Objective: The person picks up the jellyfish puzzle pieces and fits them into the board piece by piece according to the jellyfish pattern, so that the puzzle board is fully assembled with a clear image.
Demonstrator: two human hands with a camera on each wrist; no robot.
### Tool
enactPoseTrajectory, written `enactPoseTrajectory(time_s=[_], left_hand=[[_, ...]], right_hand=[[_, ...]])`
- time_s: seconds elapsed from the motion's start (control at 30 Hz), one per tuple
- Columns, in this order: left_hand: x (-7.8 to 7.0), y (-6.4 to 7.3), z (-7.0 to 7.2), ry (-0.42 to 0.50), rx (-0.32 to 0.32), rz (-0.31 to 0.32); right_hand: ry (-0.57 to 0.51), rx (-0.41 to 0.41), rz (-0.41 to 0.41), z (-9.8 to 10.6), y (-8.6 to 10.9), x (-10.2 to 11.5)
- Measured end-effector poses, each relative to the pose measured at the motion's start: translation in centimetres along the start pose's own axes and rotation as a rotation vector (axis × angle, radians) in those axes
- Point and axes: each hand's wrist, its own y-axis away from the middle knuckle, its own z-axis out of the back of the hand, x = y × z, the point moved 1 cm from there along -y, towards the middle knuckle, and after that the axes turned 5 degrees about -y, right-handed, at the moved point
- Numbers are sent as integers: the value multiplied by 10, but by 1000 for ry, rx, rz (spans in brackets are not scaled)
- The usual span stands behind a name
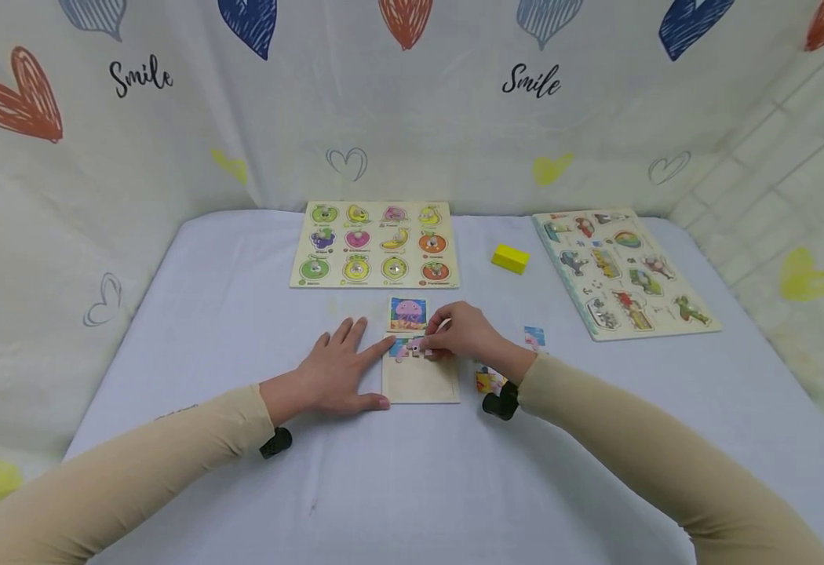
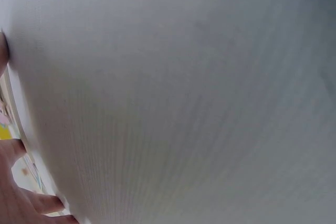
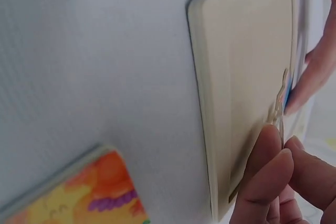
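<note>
A wooden puzzle tray (image 1: 421,386) lies on the table with a blue and pink puzzle piece (image 1: 399,350) in its upper left corner. My left hand (image 1: 337,370) rests flat with spread fingers, index fingertip and thumb at the tray's left edge. Between thumb and fingers my right hand (image 1: 463,333) pinches a small puzzle piece (image 1: 417,345) over the tray's top part, right beside the other piece. In the right wrist view the held piece shows nearly edge-on. Just beyond the tray sits a square picture (image 1: 408,312) of a pink sea creature on blue.
Loose pieces lie right of the tray: a blue one (image 1: 534,337) and a yellow-orange one (image 1: 486,382), partly behind the right wrist. Farther back are a fruit board (image 1: 374,245), a yellow block (image 1: 510,258) and another picture board (image 1: 624,271). A printed curtain (image 1: 426,118) hangs behind.
</note>
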Motion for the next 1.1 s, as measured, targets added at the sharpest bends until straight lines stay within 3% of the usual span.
enactPoseTrajectory(time_s=[1.1], left_hand=[[-1,0,-1,1,-9,4]], right_hand=[[210,-72,52,-10,-2,9]])
